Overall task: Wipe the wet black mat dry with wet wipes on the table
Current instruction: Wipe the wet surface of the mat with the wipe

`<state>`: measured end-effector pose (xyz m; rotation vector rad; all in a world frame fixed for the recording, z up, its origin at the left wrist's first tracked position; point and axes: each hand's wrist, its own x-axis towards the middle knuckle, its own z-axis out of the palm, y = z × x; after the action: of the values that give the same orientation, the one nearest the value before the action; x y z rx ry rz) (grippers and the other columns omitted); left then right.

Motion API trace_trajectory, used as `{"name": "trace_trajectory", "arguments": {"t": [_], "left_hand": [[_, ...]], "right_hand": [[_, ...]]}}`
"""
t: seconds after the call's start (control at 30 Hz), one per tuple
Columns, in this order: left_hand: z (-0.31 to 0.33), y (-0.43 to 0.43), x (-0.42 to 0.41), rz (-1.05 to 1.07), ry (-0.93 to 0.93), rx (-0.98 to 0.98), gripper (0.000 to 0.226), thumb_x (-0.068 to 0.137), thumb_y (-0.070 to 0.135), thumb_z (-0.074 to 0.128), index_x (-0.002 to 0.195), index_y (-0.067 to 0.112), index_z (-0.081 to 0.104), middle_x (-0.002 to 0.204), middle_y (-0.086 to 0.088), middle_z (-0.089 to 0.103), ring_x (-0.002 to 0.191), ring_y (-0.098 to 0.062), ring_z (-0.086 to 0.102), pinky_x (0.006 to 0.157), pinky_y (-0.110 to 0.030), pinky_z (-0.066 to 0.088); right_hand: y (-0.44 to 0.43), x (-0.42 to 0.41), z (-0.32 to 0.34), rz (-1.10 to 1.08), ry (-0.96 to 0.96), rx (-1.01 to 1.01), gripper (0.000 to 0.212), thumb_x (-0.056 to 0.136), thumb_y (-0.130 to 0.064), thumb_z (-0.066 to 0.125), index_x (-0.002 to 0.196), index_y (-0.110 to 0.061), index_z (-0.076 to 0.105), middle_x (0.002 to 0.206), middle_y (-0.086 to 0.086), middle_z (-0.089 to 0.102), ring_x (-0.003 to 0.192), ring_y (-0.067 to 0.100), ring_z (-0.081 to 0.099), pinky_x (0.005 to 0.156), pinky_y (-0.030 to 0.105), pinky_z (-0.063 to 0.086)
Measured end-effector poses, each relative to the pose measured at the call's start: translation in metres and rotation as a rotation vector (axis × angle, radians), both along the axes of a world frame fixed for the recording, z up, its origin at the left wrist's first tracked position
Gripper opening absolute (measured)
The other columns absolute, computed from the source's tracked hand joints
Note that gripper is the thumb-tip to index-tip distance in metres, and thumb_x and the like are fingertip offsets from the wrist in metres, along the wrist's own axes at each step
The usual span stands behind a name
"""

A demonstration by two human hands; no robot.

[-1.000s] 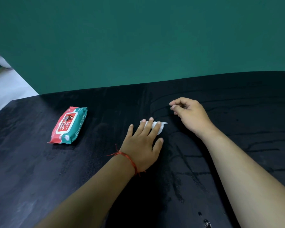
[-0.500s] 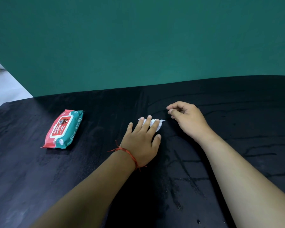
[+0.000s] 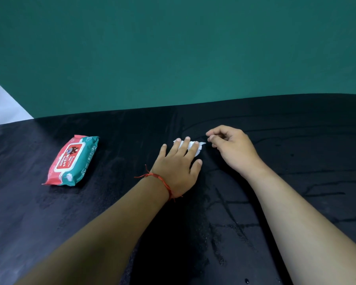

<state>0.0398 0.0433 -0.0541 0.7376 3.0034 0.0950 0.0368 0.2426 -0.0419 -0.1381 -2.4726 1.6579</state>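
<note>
Little change over the last second: left hand point(image 3: 178, 167) flat, fingers straight, pressing the white wipe point(image 3: 196, 148) onto the black mat point(image 3: 275, 202), crept slightly away from the wipes pack point(image 3: 72, 159). Stroke barely advancing, I judge. Right hand point(image 3: 234, 149) loosely curled, holding nothing, just beside the wipe. Mat covers the worktop; dark wet streaks remain near me and rightward

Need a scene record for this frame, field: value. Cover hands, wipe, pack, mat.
left hand: flat, fingers pressing the wipe onto the mat
right hand: loosely curled beside the wipe, nothing visibly held
pack: lies on the mat left of both hands, untouched
mat: black, with streaks between the forearms
bracelet: red string on left wrist
</note>
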Motion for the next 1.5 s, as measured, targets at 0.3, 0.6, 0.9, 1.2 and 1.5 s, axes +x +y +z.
{"name": "trace_trajectory", "arguments": {"t": [0.3, 0.6, 0.9, 1.2, 1.5], "left_hand": [[0.004, -0.022, 0.0, -0.072, -0.003, -0.01, 0.064, 0.106, 0.053, 0.002, 0.168, 0.037, 0.005, 0.176, 0.009, 0.003, 0.162, -0.013, 0.0, 0.13, -0.054, 0.002], [0.002, -0.014, -0.02, -0.104, -0.042, 0.034, 0.06, 0.11, 0.05, 0.014, 0.167, 0.038, 0.004, 0.176, 0.011, -0.001, 0.162, -0.012, -0.005, 0.13, -0.052, 0.0], [0.005, -0.001, -0.042, -0.007, -0.056, 0.031, 0.06, 0.11, 0.051, 0.015, 0.168, 0.036, 0.006, 0.176, 0.008, 0.001, 0.162, -0.016, -0.002, 0.13, -0.053, 0.001], [0.004, -0.013, -0.05, -0.05, -0.038, 0.018, 0.06, 0.11, 0.052, 0.015, 0.167, 0.038, 0.004, 0.176, 0.011, 0.0, 0.161, -0.01, -0.003, 0.13, -0.054, 0.0], [0.005, -0.002, -0.065, -0.101, -0.086, 0.065, 0.06, 0.111, 0.052, 0.019, 0.168, 0.037, 0.006, 0.176, 0.012, -0.002, 0.161, -0.01, -0.005, 0.13, -0.052, -0.003]], "right_hand": [[-0.001, 0.001, 0.0, -0.008, -0.003, -0.009, 0.014, 0.098, -0.03, 0.067, 0.095, -0.038, 0.078, 0.088, -0.009, 0.076, 0.088, 0.013, 0.072, 0.09, 0.045, 0.06], [-0.001, -0.002, -0.001, -0.008, -0.005, -0.015, 0.015, 0.098, -0.029, 0.067, 0.096, -0.038, 0.078, 0.09, -0.013, 0.076, 0.089, 0.008, 0.072, 0.093, 0.042, 0.059], [0.0, -0.002, -0.002, -0.008, -0.011, -0.005, 0.014, 0.098, -0.031, 0.068, 0.095, -0.04, 0.078, 0.09, -0.012, 0.076, 0.09, 0.012, 0.072, 0.091, 0.045, 0.06], [-0.001, -0.003, -0.003, -0.003, -0.017, -0.016, 0.015, 0.098, -0.031, 0.067, 0.096, -0.041, 0.078, 0.093, -0.012, 0.076, 0.091, 0.013, 0.072, 0.092, 0.047, 0.06], [-0.001, -0.004, -0.003, -0.005, -0.029, -0.02, 0.017, 0.098, -0.031, 0.066, 0.096, -0.043, 0.077, 0.095, -0.013, 0.076, 0.091, 0.013, 0.072, 0.09, 0.046, 0.06]]}}
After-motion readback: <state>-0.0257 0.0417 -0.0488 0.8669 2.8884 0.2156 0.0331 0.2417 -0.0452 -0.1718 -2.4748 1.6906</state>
